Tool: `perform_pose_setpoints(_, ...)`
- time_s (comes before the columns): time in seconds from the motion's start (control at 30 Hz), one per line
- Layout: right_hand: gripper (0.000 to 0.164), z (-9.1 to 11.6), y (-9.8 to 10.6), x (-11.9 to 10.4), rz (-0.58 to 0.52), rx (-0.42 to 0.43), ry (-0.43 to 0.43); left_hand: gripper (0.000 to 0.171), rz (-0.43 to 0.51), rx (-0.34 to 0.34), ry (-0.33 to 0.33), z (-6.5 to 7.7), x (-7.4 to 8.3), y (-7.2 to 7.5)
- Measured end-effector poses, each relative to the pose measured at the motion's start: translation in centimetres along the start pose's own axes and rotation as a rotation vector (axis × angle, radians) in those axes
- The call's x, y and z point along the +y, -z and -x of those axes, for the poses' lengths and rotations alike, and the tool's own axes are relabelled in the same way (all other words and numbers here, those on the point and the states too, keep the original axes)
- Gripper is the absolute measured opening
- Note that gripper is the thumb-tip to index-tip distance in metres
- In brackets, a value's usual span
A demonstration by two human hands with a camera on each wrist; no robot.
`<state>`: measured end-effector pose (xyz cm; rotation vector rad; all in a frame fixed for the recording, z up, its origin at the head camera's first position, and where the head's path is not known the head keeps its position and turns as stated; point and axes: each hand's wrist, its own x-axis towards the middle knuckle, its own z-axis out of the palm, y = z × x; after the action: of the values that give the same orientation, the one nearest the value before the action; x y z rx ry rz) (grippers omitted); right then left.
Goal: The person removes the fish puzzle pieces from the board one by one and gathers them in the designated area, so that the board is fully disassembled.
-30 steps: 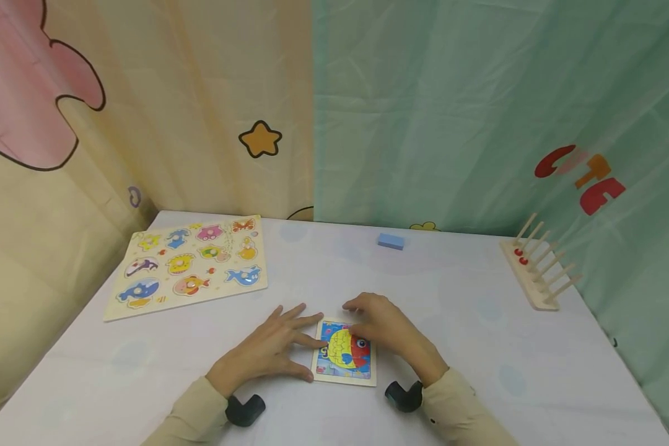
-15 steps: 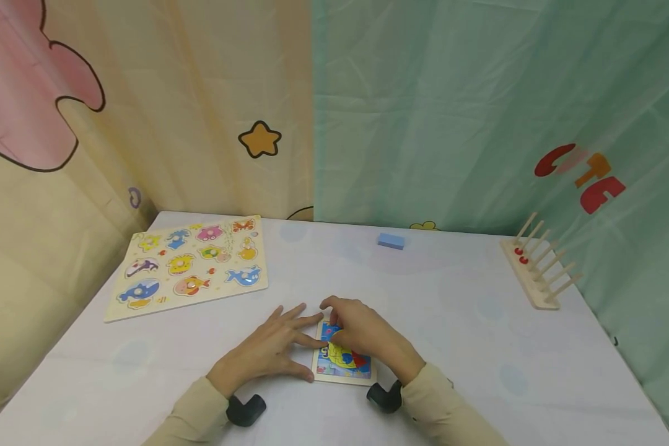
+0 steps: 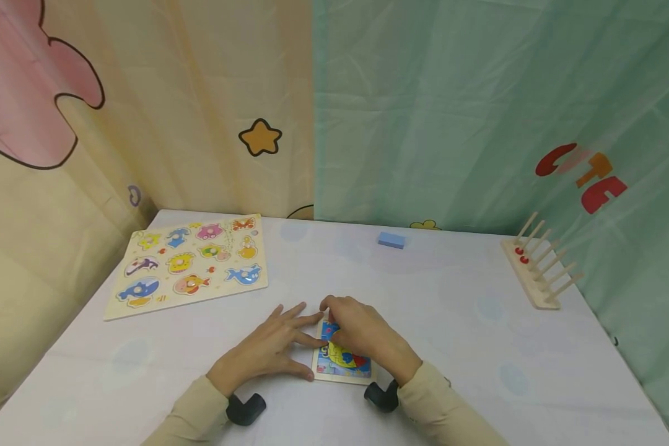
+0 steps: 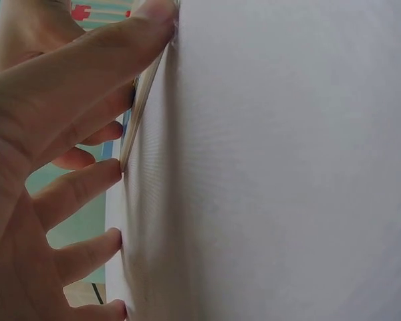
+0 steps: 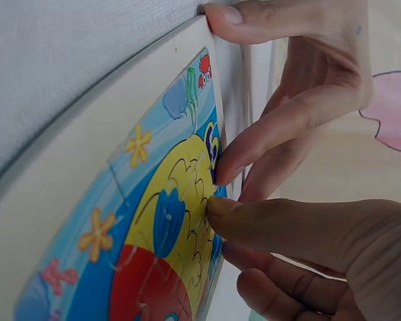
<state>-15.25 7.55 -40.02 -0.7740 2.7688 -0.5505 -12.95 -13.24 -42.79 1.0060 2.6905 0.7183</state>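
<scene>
A small square jigsaw puzzle (image 3: 342, 370) in a pale wooden frame lies on the white table, showing a yellow and red fish. My left hand (image 3: 275, 345) is spread beside it: the thumb touches the frame's near-left corner and a finger rests on the picture's left part. From the right, my right hand (image 3: 359, 328) reaches over the puzzle with bent fingers and covers its upper right. In the right wrist view, the right thumb (image 5: 254, 217) touches the fish's yellow body. Whether a piece is pinched between thumb and fingers is hidden.
A large knob puzzle board (image 3: 186, 263) with sea animals lies at the back left. Near the back edge sits a blue block (image 3: 391, 240). At the far right stands a wooden peg rack (image 3: 529, 275) with red beads. Patterned curtains (image 3: 468, 111) surround the table.
My right hand has moved left across the puzzle, from its right side towards its upper middle, and covers more of the fish. The left hand has stayed in place.
</scene>
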Motion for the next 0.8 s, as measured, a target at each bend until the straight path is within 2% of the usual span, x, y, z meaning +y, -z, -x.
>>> perform_pose_setpoints(0.17, 0.048, 0.0, 0.1, 0.0, 0.005, -0.005, 0.019, 0.057, 0.003, 0.003, -0.006, 0.0, 0.0, 0.0)
perform_pose_setpoints(0.33, 0.050, -0.1, 0.4, -0.3, 0.028, -0.021, 0.013, 0.052, -0.020, 0.003, -0.053, 0.0, -0.1, 0.1)
perform_pose_setpoints(0.5, 0.060, -0.3, 0.7, -0.7, 0.054, -0.062, -0.006, 0.046, -0.040, -0.009, -0.084, 0.1, -0.1, 0.2)
perform_pose_setpoints(0.63, 0.064, -0.3, 0.9, -1.1, 0.082, -0.100, -0.008, 0.046, -0.048, -0.018, -0.082, 0.1, 0.1, 0.3)
perform_pose_setpoints(0.8, 0.059, -0.3, 1.0, -1.2, 0.087, -0.144, -0.007, 0.047, -0.050, -0.034, -0.057, 0.0, 0.3, 0.4)
